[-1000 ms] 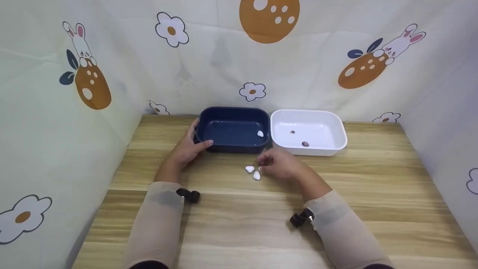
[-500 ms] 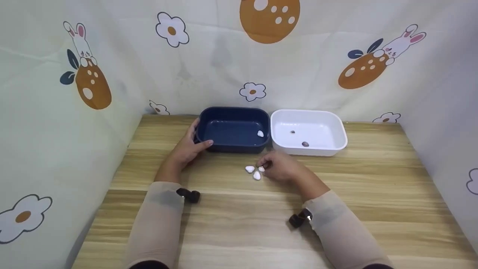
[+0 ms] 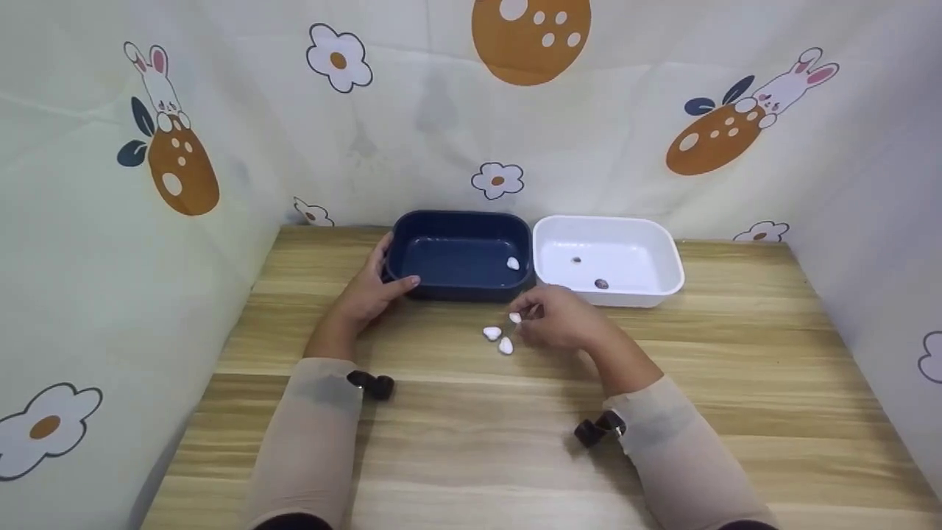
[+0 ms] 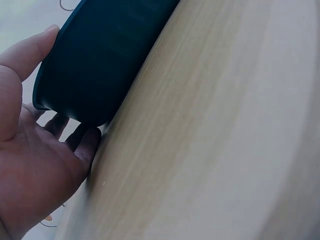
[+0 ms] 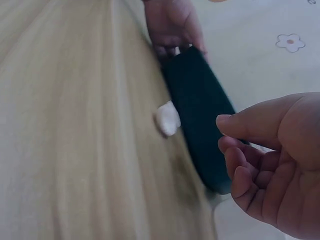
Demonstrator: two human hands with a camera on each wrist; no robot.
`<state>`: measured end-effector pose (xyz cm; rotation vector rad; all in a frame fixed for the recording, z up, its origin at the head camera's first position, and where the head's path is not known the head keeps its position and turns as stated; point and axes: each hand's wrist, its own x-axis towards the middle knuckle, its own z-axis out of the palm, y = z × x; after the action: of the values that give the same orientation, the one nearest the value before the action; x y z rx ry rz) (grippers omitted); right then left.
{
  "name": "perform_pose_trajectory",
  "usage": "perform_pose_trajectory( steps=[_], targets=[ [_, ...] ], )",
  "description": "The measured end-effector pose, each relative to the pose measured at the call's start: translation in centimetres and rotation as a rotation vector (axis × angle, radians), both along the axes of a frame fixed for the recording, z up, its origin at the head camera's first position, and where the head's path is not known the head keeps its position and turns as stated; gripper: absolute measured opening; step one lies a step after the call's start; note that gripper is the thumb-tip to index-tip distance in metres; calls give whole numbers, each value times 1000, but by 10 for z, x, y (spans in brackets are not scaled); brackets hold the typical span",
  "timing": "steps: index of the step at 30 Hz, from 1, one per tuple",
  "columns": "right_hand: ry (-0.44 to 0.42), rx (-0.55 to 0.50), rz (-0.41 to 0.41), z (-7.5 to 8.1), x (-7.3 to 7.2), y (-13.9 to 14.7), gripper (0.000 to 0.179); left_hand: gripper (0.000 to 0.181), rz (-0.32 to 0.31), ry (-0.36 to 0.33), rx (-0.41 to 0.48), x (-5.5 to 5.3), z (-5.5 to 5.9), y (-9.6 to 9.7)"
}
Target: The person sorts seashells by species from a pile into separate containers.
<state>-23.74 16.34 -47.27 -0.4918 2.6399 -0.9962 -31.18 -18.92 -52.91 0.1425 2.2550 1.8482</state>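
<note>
My left hand (image 3: 368,287) grips the left end of a dark blue rectangular tub (image 3: 460,292), thumb over its front rim and fingers round the end. In the left wrist view, the fingers of that hand (image 4: 87,142) curl at the tub's end wall. My right hand (image 3: 559,318) pinches a small white pebble (image 3: 514,318) just above the table, in front of the tubs. Two more white pebbles lie close by, a left pebble (image 3: 491,333) and a nearer pebble (image 3: 505,346). Another white pebble (image 3: 513,263) rests inside the blue tub. The right wrist view does not show the held pebble.
A white tub (image 3: 609,299) stands right against the blue one, with a brown shell-like piece (image 3: 601,283) and a smaller brown piece (image 3: 576,259) inside. Behind both tubs hangs a printed curtain (image 3: 412,147). The wooden table (image 3: 471,456) spreads in front.
The right hand has taken hold of the rightmost white pebble and raised it slightly toward the tubs. The left hand and the tubs have stayed in place.
</note>
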Motion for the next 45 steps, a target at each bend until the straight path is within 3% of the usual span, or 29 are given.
perform_pose_trajectory(
  steps=[7,15,21,28,45],
  targets=[
    [5,-22,-64,13,-1,8,30,110,0,6,4,1,0,0],
    [74,-27,-172,26,-14,48,30,110,8,-7,-32,0,3,0],
    [72,-25,-266,32,-20,80,33,110,10,-12,-31,0,3,0],
    [17,-95,-378,31,-26,99,40,109,4,0,4,1,2,1],
    [37,-80,-417,30,-29,98,43,110,5,10,2,0,2,1]
  ],
)
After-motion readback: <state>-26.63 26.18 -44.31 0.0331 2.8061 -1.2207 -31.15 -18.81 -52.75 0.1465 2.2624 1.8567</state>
